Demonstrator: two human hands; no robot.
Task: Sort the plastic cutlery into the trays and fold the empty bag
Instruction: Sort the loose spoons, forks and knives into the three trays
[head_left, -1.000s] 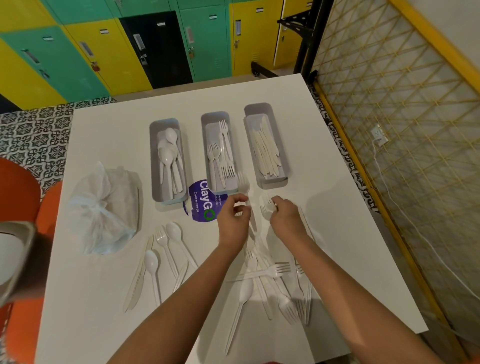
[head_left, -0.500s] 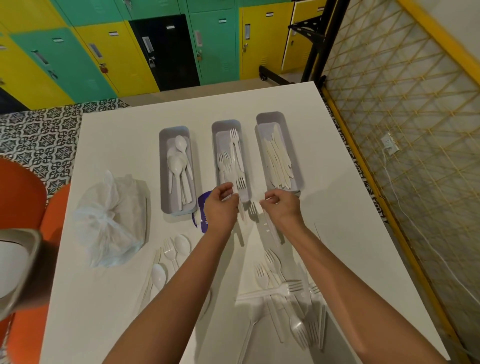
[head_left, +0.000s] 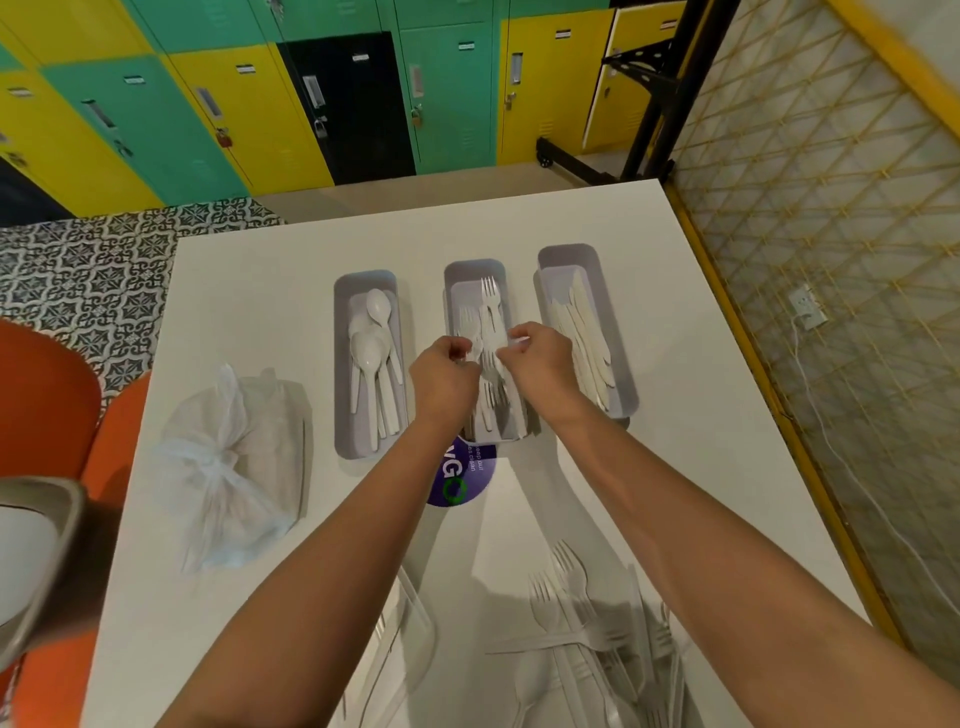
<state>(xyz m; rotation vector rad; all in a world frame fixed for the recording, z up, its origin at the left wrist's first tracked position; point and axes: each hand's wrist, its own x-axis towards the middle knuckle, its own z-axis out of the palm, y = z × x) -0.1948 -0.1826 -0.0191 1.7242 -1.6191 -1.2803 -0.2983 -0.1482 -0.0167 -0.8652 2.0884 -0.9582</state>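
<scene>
Plastic forks (head_left: 485, 332): in middle tray (head_left: 454, 273), under both hands. Left hand (head_left: 441, 371) fingers curled, contents unclear; right hand (head_left: 540, 364) fingers pinching a fork (head_left: 506, 345). Loose forks (head_left: 582, 613) near bench (head_left: 249, 291) edge.

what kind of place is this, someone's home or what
Probably not a home: more likely a shared staff or school break area. A wall of yellow, green and black lockers, some padlocked, stands behind the white table, the floor is patterned tile, and an orange chair sits at the table's left.
</scene>
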